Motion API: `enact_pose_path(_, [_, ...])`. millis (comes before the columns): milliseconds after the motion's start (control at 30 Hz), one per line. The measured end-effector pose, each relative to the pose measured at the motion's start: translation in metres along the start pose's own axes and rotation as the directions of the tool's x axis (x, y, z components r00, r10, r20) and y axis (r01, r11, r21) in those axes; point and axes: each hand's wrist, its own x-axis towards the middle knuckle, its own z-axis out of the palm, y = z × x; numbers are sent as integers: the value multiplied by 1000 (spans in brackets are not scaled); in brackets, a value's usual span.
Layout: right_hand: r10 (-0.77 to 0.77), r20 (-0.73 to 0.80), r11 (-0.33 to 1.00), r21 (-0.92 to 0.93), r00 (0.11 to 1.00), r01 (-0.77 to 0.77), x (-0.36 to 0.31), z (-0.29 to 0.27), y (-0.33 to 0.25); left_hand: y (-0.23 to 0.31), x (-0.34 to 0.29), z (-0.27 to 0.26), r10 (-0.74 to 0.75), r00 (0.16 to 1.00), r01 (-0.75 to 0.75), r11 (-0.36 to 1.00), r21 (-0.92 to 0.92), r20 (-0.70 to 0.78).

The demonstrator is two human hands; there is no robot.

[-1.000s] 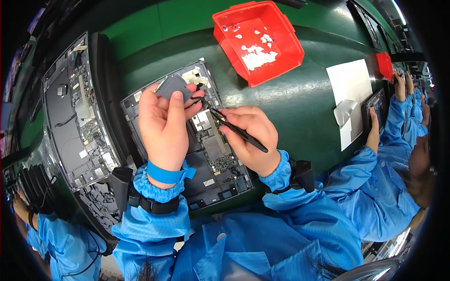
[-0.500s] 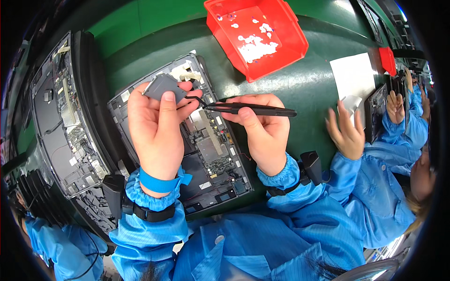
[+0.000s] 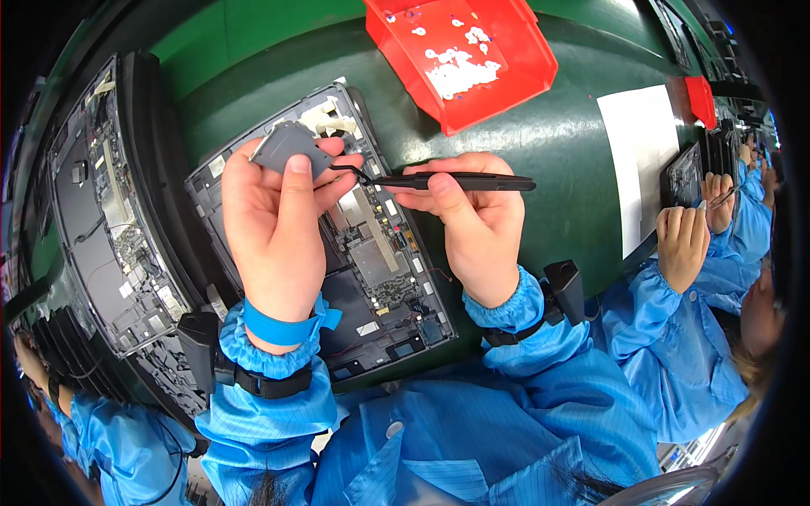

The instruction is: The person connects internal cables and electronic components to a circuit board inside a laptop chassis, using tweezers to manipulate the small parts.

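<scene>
A flat dark-grey rectangular module (image 3: 291,150) with a short black cable (image 3: 349,169) is pinched between the thumb and fingers of my left hand (image 3: 283,232). Black tweezers (image 3: 494,181) lie nearly level in my right hand (image 3: 481,228), gripped between thumb and fingers. Their tips point left and meet the cable's free end; whether they clamp it I cannot tell. Below both hands, an opened laptop chassis (image 3: 375,257) lies on the green table, its circuit board and connectors exposed. My left hand and the module cover part of it.
Beyond my hands stands a red bin (image 3: 506,84) holding small white pieces. A second opened chassis (image 3: 97,202) is propped at the left. To the right are a white sheet (image 3: 637,160), a smaller red bin (image 3: 699,101) and a co-worker's hands (image 3: 685,244) near another device.
My hands keep their grips, and the tweezers remain at the cable's end. At right, the co-worker's spread hand has left the white sheet and closed near the other device; the translucent film there is gone.
</scene>
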Motion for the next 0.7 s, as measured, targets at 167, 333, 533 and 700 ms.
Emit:
enact_pose_path(167, [-74, -54, 993, -92, 996, 69, 1, -1, 0, -2, -1, 2, 23, 1000, -23, 1000, 21, -7])
enact_pose_path(333, [-101, -92, 989, -115, 991, 90, 0, 1, 3, -4, -1, -1, 44, 999, -42, 990, 133, -6])
enact_pose_path(533, [-95, -107, 990, -113, 990, 82, 0, 3, 4, -3, 1, 0, 78, 997, -77, 986, 148, 0])
enact_pose_path(700, [-102, -105, 993, -77, 989, 95, 0, 4, 4, -4, 1, 1, 83, 997, -82, 985, 154, 3])
